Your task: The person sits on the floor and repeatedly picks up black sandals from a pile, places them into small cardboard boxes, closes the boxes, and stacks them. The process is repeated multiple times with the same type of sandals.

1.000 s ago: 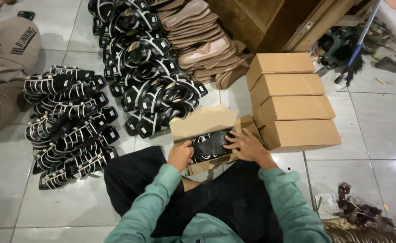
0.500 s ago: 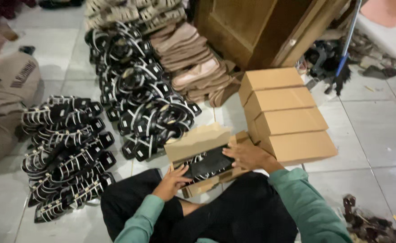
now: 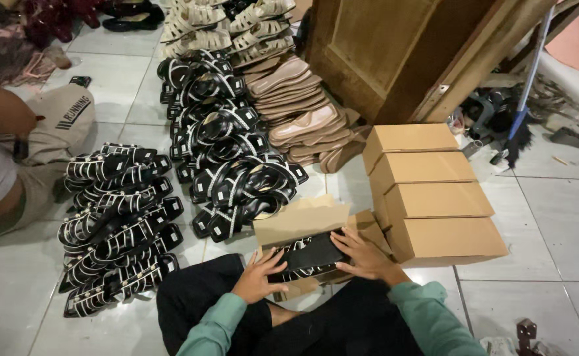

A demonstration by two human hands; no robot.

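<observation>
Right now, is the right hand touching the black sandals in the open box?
Touching. The head view shows the right hand lying flat on the black sandals in the open cardboard box, no gap visible.

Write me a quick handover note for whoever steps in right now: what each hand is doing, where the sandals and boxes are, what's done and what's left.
Left hand: open, fingers spread on the near edge of the black sandals in the open cardboard box.
Right hand: flat on the same sandals, pressing them into the box.
Done: four closed boxes stacked in a row to the right.
In hand: the open box, flap up, not yet shut.
Left: black strappy sandals in two piles, one ahead and one at left; tan sandals behind them.
Another person sits at far left.
</observation>
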